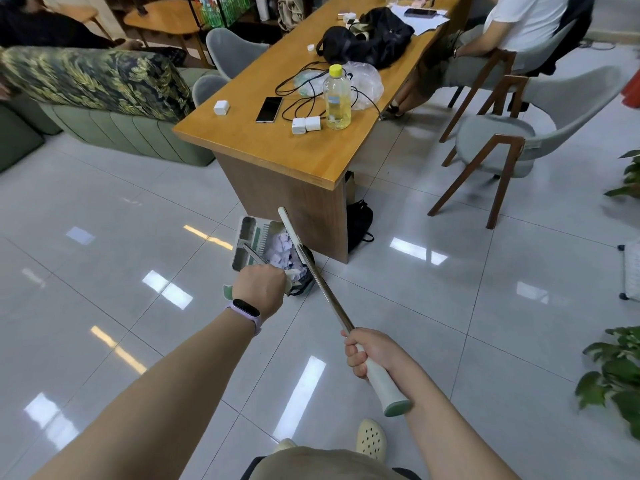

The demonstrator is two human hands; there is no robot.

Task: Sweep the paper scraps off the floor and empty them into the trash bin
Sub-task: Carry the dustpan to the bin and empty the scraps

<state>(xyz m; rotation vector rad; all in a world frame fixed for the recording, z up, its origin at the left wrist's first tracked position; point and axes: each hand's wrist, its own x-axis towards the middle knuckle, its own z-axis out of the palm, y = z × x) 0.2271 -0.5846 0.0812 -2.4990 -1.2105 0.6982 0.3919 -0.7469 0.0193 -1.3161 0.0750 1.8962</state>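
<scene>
Left hand (260, 287) was clenched around the dustpan handle, fingers hidden behind the knuckles but clearly grasping it, arm stretched out forward. The dustpan (252, 242) was lifted and tipped, its open side over the trash bin (304, 278), a dark-lined bin standing on the floor tiles (104, 209) just beside the end of the wooden bench (277, 147). Paper scraps (282, 247), white and pale purple, lay piled at the pan's mouth and over the bin opening; I could not tell how many were already inside the liner. Likely the tilt was there so the scraps would slide out under their own weight.

Right hand (367, 353) was wrapped tight round the white grip of the broom (311, 268), thumb and fingers closed on it. The metal shaft ran up and away across the bin, with its far end raised near the bench's end panel; the brush head was not clearly visible. Probably held out of the way, or ready to push stuck scraps off the pan.

Judgement: sweeping looked done, emptying under way. No loose scraps showed on the visible floor. Risk: light scraps missing the narrow bin mouth.
</scene>
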